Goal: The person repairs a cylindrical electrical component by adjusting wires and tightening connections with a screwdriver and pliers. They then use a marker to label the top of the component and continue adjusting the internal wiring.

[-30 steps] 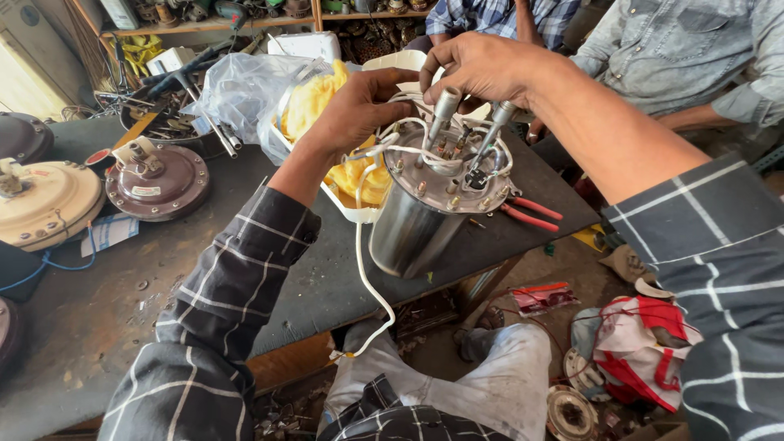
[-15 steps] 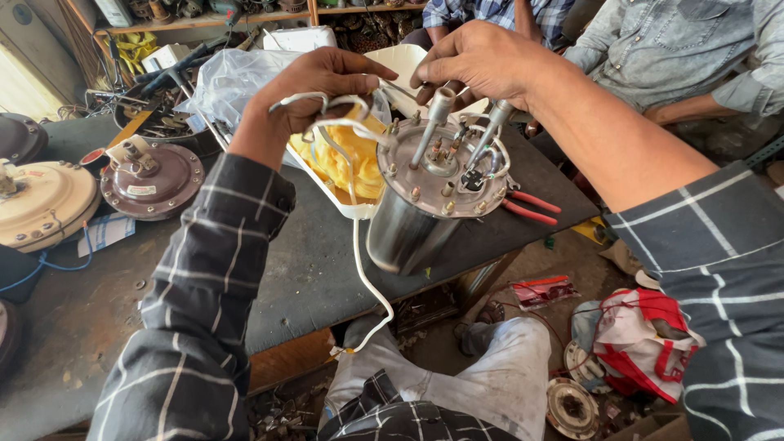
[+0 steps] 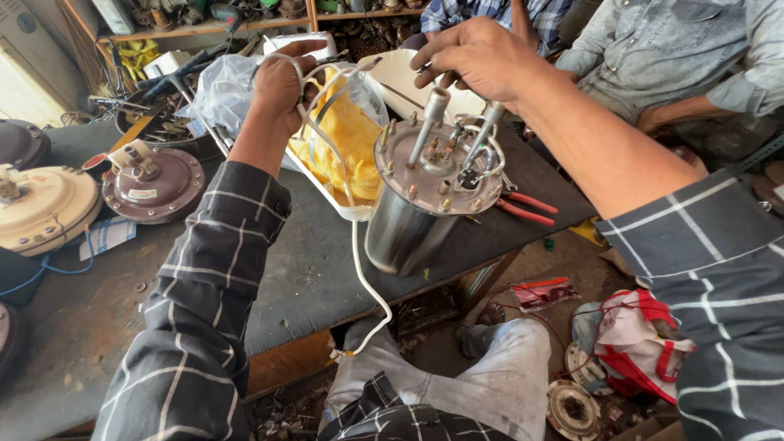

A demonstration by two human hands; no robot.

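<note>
Head view: at the workbench's (image 3: 310,278) front edge, left hand (image 3: 282,86) grips looped white cable (image 3: 359,269), right hand (image 3: 482,57) pinches a pipe on the steel heater tank (image 3: 425,196). Untangling appears underway; next, the cable likely needs freeing from the terminals.

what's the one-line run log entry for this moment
left hand: grips looped white cable | right hand: on metal tubes of steel cylinder | nearby: red-handled pliers, on workbench

Steel cylinder unit (image 3: 416,216), tilted on bench edge, white cord (image 3: 367,286) dangling
</note>
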